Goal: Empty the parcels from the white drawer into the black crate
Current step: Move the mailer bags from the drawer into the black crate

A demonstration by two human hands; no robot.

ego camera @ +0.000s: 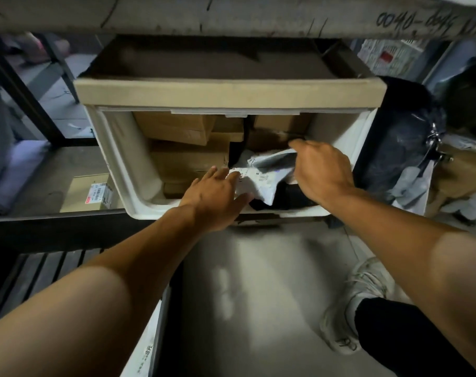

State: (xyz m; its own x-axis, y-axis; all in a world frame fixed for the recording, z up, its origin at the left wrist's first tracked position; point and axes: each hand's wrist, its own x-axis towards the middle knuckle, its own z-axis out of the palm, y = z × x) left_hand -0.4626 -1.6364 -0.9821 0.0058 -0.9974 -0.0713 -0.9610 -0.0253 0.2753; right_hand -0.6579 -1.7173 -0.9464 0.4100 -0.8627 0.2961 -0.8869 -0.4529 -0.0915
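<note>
The white drawer (114, 159) stands pulled out from under a cardboard tray (228, 91), and both arms reach into it. It is a pale plastic tub with rounded corners and a thick rim, its front lip toward the person. Brown cardboard boxes (182, 131) fill its far and left parts, from about 9 to 1 o'clock of the drawer's middle, stacked loosely and tilted. At the drawer's near right, around 5 o'clock, lies a crumpled grey-white mailer bag (261, 180) with a printed label, over something dark.

The left hand (217, 194) lies flat with its fingers (217, 172) straight and spread, the tips touching the bag's left edge and the box beside it; it holds nothing. The right hand (324, 170) comes in from 3 o'clock, its fingers curled round the bag's upper fold and gripping it.

On the shelf at 9 o'clock of the drawer sits a labelled cardboard box (87, 193). A dark plastic sack (394, 148) stands at 3 o'clock. A white sneaker (353, 303) rests on the floor (258, 281) at 5 o'clock.
</note>
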